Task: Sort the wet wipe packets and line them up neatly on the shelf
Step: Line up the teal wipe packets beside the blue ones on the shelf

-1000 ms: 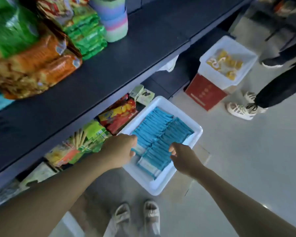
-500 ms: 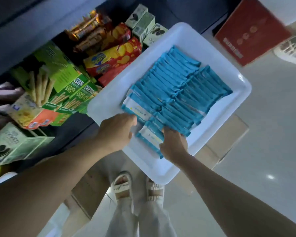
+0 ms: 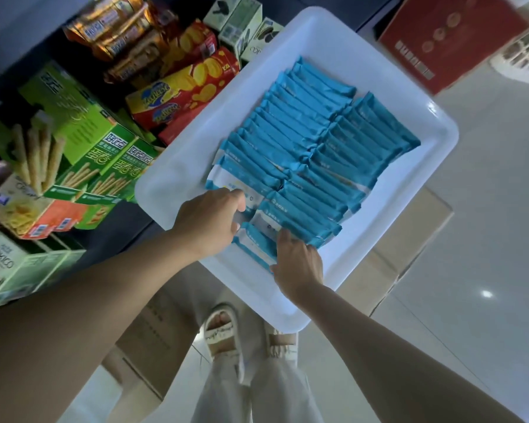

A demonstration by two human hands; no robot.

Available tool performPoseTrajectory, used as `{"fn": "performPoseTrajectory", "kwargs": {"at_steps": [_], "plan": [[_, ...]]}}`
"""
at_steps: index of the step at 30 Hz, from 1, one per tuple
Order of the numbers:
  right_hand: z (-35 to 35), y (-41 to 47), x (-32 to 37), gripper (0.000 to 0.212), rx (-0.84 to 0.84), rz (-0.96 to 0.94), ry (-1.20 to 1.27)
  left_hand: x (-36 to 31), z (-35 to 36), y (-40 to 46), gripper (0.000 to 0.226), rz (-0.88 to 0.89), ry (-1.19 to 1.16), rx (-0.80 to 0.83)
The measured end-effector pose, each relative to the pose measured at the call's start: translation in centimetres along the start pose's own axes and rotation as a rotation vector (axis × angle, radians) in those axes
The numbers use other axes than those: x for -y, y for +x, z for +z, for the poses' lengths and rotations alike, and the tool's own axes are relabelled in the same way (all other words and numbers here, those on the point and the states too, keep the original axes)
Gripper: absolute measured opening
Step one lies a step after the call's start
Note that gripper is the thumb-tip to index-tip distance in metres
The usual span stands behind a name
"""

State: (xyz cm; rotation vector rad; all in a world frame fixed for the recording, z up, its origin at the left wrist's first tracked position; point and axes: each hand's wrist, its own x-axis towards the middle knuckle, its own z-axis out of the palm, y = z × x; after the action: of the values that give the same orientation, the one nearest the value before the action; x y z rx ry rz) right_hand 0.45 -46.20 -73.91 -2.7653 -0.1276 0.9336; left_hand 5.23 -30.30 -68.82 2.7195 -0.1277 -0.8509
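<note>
Both hands in the tray of packets

My left hand (image 3: 209, 219) and right hand (image 3: 298, 261) are each curling a grip around the nearest blue packets (image 3: 257, 239) in the white tray (image 3: 171, 184).

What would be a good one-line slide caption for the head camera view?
Both hands, left and right, grasp blue wet wipe packets at the near end of a white tray.

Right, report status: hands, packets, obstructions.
Left hand gripping the nearest packets. Right hand pinching the front ones. Blue foil wet wipe packets in two rows in white plastic tray. Nothing blocking.
</note>
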Motion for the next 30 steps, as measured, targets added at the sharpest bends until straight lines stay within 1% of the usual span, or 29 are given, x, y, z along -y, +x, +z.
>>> {"fn": "performPoseTrajectory", "kwargs": {"at_steps": [2,5,7,11,15,17,20,22,25,27,30], "plan": [[-0.5,-0.2,0.0,0.039,0.000,0.038,0.095,-0.1,0.0,0.0,0.026,0.008,0.010,0.006],[-2.5,0.0,-0.7,0.027,-0.051,0.074,0.137,-0.3,-0.1,0.0,0.028,0.022,0.021,0.015],[-4.2,0.2,-1.8,0.024,-0.085,0.105,0.156,-0.5,0.0,0.2,0.031,0.032,0.030,0.021],[-7.6,0.6,-5.4,0.025,-0.180,0.148,0.237,-1.2,0.9,1.1,0.031,0.055,0.034,-0.016],[-8.8,1.6,-7.9,0.014,-0.306,0.098,0.328,-2.1,2.6,2.0,0.035,0.180,0.012,-0.086],[-8.8,2.3,-8.0,0.017,-0.338,0.099,0.329,-2.6,3.5,2.5,0.038,0.259,0.046,-0.116],[-8.5,3.7,-7.8,0.031,-0.272,0.127,0.246,-2.9,4.7,3.5,0.042,0.332,0.124,-0.143],[-8.2,4.6,-7.5,0.033,-0.220,0.137,0.171,-2.8,5.4,4.1,0.047,0.367,0.205,-0.157],[-7.6,5.4,-7.0,0.043,-0.213,0.126,0.054,-2.5,6.2,4.6,0.055,0.366,0.286,-0.146],[-7.2,5.8,-6.9,0.047,-0.258,0.111,-0.059,-2.4,6.7,4.7,0.051,0.344,0.304,-0.115],[-6.8,6.1,-7.0,0.042,-0.300,0.059,-0.092,-2.2,6.7,4.8,0.030,0.332,0.272,-0.086]]}}
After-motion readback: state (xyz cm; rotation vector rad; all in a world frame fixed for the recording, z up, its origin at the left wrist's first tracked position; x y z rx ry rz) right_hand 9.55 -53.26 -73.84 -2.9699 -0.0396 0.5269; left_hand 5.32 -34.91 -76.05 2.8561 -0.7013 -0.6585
